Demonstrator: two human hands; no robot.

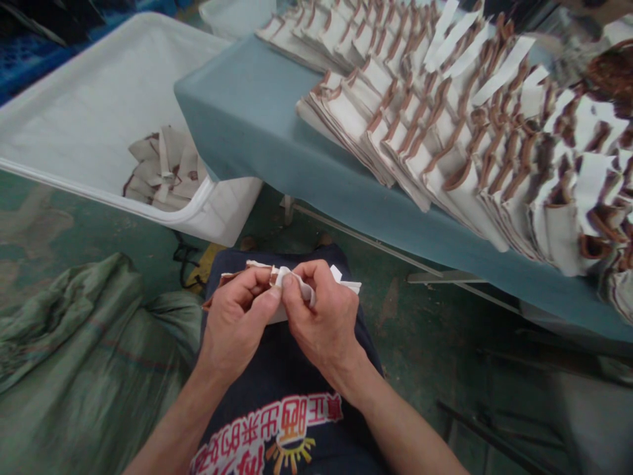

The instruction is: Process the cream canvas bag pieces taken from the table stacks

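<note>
Over my lap, my left hand point(236, 316) is closed on a folded off-white fabric piece point(277, 316) with brown edging. My right hand point(326, 313) pinches a white strip point(305, 290) against the same piece, its thumb close to my left thumb. White ends stick out past the right knuckles, and brown edges show behind the left fingers. Much of the piece is hidden by my fingers.
A blue-grey covered table point(237, 112) holds rows of stacked brown-edged fabric pieces point(410, 132), some with white strips. To the left, a white bin point(74, 92) contains several similar pieces point(168, 165). A green woven sack point(99, 356) lies by my left side.
</note>
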